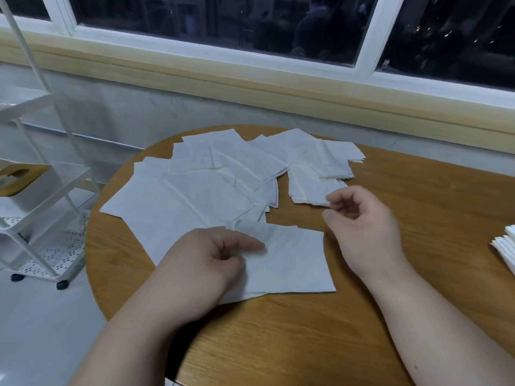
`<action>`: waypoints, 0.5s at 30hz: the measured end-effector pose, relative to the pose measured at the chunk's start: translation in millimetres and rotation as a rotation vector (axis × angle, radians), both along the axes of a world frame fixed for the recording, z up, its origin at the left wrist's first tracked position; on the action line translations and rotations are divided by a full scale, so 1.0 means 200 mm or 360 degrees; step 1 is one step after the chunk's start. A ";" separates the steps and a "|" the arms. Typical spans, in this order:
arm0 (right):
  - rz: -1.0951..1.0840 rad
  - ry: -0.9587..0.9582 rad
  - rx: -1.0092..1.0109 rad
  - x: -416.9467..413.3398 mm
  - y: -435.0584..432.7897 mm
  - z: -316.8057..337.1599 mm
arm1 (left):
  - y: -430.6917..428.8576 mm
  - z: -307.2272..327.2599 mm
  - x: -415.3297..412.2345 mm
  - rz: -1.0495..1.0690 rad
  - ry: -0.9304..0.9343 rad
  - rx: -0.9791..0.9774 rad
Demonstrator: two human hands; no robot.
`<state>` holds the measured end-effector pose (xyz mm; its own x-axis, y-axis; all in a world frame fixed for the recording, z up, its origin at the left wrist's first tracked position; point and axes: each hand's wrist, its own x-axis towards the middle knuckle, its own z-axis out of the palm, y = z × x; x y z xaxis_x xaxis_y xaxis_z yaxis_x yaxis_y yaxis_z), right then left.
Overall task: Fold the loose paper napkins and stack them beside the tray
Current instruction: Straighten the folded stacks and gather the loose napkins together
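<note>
A white paper napkin (292, 260) lies folded on the wooden table near me. My left hand (206, 263) rests on its left part, with the index finger stretched flat across the paper and the other fingers curled. My right hand (362, 227) hovers just right of the napkin, fingers loosely curled, holding nothing. Behind them spreads a heap of several loose unfolded napkins (195, 185). A small pile of folded napkins (315, 188) sits behind my right hand. Another stack of folded napkins (505, 249) shows at the right edge of the view.
The round wooden table (278, 335) stands by a grey wall under a window. A white wheeled rack (41, 190) stands on the floor to the left, holding a tissue box with a wooden lid (19, 176). No tray is in view.
</note>
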<state>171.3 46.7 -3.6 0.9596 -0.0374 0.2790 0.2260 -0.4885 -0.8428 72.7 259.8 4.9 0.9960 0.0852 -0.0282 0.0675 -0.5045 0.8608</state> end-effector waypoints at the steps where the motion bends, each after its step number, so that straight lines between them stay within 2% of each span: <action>1: -0.0066 0.0016 -0.0182 0.03 -0.03 0.00 | -0.01 0.01 0.00 0.0001 0.0010 0.0006; 3: -0.0136 0.0109 -0.0486 0.09 -0.07 -0.02 | -0.03 0.01 0.00 -0.0008 0.0020 -0.0020; 7: -0.0056 0.0111 -0.0789 0.16 -0.04 -0.04 | -0.06 0.00 0.02 -0.0022 0.0073 -0.0037; 10: 0.0004 -0.0011 -0.0898 0.22 -0.01 -0.04 | -0.05 -0.03 0.03 -0.0024 0.0055 -0.0171; 15: 0.0030 -0.0149 -0.0920 0.26 0.01 -0.07 | -0.04 -0.03 0.03 -0.0004 0.0036 -0.0216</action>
<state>223.9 48.8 -17.2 0.9289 0.1631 0.3324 0.2999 -0.8581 -0.4168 79.3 251.2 -1.8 0.9952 0.0767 -0.0615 0.0864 -0.3838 0.9194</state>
